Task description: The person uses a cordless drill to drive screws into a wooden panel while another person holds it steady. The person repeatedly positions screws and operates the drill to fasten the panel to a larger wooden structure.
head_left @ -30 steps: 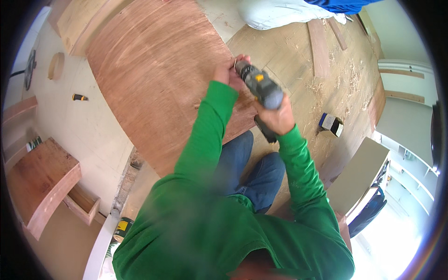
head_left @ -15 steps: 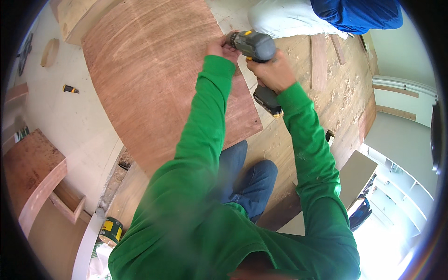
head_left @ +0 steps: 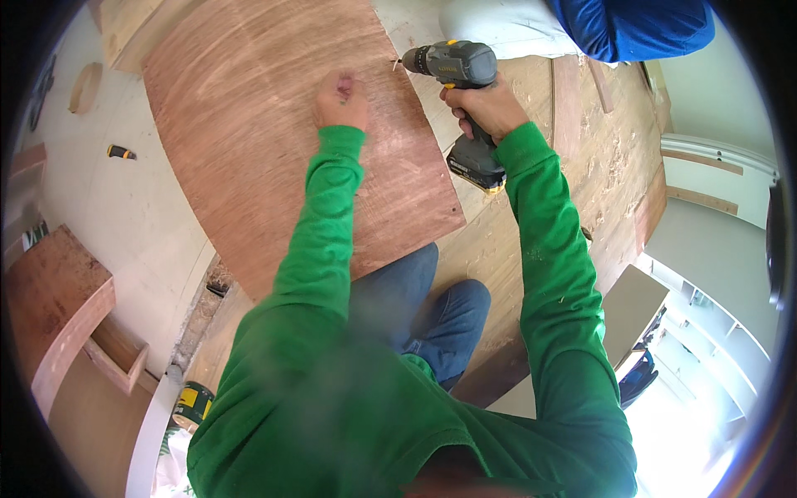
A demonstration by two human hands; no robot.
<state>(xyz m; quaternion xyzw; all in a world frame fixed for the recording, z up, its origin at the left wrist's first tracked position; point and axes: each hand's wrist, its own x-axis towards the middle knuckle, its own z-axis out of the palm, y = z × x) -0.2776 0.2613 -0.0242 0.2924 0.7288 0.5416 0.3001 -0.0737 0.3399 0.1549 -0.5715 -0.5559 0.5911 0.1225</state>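
Note:
My right hand (head_left: 494,109) is wrapped round the grip of a grey and black cordless drill (head_left: 465,65) with yellow accents. The drill lies on its side in the air, its chuck and thin bit pointing left over the right edge of a reddish plywood sheet (head_left: 274,141). Whether the bit touches the wood I cannot tell. Over the sheet, left of the drill, my left hand (head_left: 341,101) has its fingers curled in; what they hold, if anything, is hidden and a little blurred. A small dark hole or screw shows near the sheet's lower right corner.
Another person in a blue top (head_left: 635,29) and pale trousers is close by at the upper right. Wood strips (head_left: 567,108) and shavings lie on the floor at right. At left are a small yellow-black tool (head_left: 121,153), a tape roll (head_left: 85,88), wooden pieces and a can (head_left: 193,404).
My left hand has left the drill's chuck and moved left and slightly down over the plywood. The drill has shifted slightly, and its bit now shows.

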